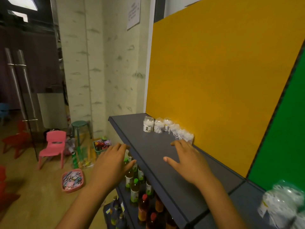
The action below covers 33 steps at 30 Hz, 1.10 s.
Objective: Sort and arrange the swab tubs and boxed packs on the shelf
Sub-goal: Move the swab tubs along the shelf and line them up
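We see our right hand (186, 161) stretched forward over the dark grey shelf (158, 164), palm down, fingers straight and spread, thumb angled out to the left; it holds nothing, and whether the palm touches the shelf surface we cannot tell. Our left hand (113, 164) reaches out at the same height just off the shelf's front lip, palm down with fingers loosely extended and apart, also empty; its fingertips lie near the lip, above the bottles with green and red caps (135, 190) standing on the lower shelf beneath it.

Beyond our right hand's fingertips, a row of small clear plastic swab tubs (166, 127) stands upright along the yellow back panel (222, 80), the nearest tub just past the fingers and the farthest one, with a printed label, toward the shelf's far end. Behind our right wrist, near the green panel (280, 138), sits a blurred cluster of clear wrapped packs (280, 204); their contents are too blurred to make out.

Left of our left hand, down on the wooden floor, are a pink plastic basket (72, 180) of small packets and a pink plastic child's chair (53, 146).
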Tool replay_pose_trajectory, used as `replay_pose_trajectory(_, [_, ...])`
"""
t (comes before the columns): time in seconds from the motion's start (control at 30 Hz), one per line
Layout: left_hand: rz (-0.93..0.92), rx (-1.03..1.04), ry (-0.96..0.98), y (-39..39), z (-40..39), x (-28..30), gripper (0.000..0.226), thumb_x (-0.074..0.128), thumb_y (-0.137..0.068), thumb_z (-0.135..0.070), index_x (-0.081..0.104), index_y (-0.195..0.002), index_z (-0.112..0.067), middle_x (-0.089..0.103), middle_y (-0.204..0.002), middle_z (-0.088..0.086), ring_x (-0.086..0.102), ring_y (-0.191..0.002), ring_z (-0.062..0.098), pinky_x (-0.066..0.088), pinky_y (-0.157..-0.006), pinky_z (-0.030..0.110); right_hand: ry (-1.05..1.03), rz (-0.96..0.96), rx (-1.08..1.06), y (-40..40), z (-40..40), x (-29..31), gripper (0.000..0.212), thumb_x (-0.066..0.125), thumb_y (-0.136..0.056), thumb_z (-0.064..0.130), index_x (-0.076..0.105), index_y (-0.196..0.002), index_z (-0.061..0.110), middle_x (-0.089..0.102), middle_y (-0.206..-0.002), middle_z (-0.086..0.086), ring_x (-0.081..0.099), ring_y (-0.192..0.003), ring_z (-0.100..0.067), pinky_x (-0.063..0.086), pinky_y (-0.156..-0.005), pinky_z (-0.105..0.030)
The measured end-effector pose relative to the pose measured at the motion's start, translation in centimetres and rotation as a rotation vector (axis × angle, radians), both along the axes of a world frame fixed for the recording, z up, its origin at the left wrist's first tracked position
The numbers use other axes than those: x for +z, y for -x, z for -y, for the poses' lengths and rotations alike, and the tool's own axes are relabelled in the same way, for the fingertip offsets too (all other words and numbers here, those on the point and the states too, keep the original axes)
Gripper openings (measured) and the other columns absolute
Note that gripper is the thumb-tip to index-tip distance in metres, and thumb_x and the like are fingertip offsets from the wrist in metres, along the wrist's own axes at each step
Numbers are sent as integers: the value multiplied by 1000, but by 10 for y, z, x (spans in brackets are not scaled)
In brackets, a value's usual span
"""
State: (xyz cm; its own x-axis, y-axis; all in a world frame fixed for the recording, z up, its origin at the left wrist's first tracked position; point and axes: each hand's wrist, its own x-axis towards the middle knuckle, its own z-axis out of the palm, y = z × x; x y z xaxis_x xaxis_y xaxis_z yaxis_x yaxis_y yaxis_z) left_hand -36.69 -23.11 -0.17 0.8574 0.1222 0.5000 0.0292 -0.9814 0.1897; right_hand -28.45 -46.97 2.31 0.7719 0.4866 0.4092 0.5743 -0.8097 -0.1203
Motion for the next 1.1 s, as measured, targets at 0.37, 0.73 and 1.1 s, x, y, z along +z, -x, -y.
replay_pose_trajectory(0.37, [-45,-93,-9,-93,-109,-1,56,46,-88,-62,42,-133,-29,51,-130,-7,51,-117,14,46,-92,30,-1,1,-143,-73,-98,-3,58,43,-93,64,38,-137,27,43,-136,6,42,-126,-15,42,-94,-31])
replay_pose_trajectory(0.73, [-54,-235,-116,-194,-179,0,59,39,-90,-64,39,-137,-28,46,-135,-5,43,-125,17,39,-101,33,-18,-71,-362,-113,-157,-21,58,42,-93,64,38,-138,27,40,-141,6,43,-126,-15,42,-101,-33])
replay_pose_trajectory(1.1, [-70,-472,-34,-295,-151,-23,56,44,-89,-61,43,-135,-28,49,-131,-6,48,-119,16,41,-94,32,-59,-46,-563,-179,-128,-35,55,48,-92,62,42,-135,29,45,-136,6,45,-123,-16,45,-95,-31])
